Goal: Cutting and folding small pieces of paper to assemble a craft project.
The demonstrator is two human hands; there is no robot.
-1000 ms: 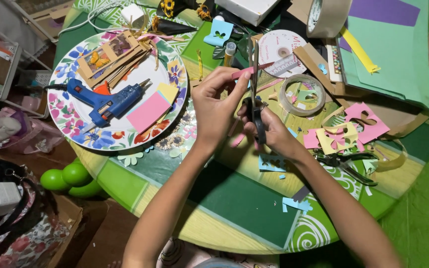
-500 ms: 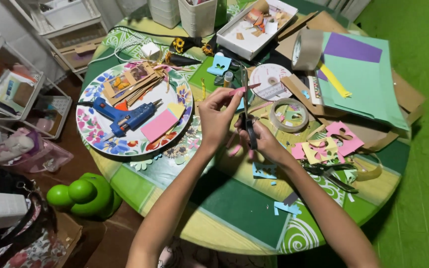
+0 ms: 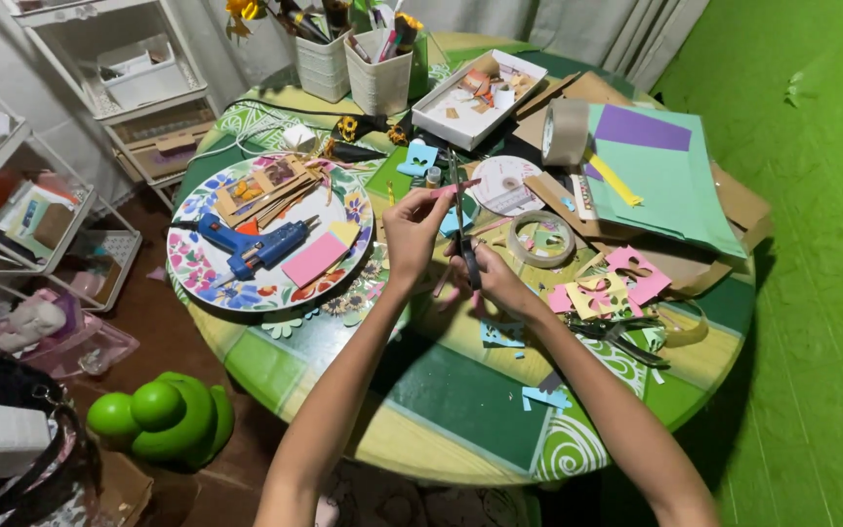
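Over the middle of the round green worktop [image 3: 461,410], the right hand [image 3: 488,278] is closed around the handles of dark scissors [image 3: 462,220], blades pointing away from the person. The left hand [image 3: 412,229] pinches a small pink paper strip [image 3: 456,187] at the blades. A floral plate [image 3: 343,268] carrying a blue glue gun [image 3: 251,244] sits left; a tape roll [image 3: 541,239] lies just right.
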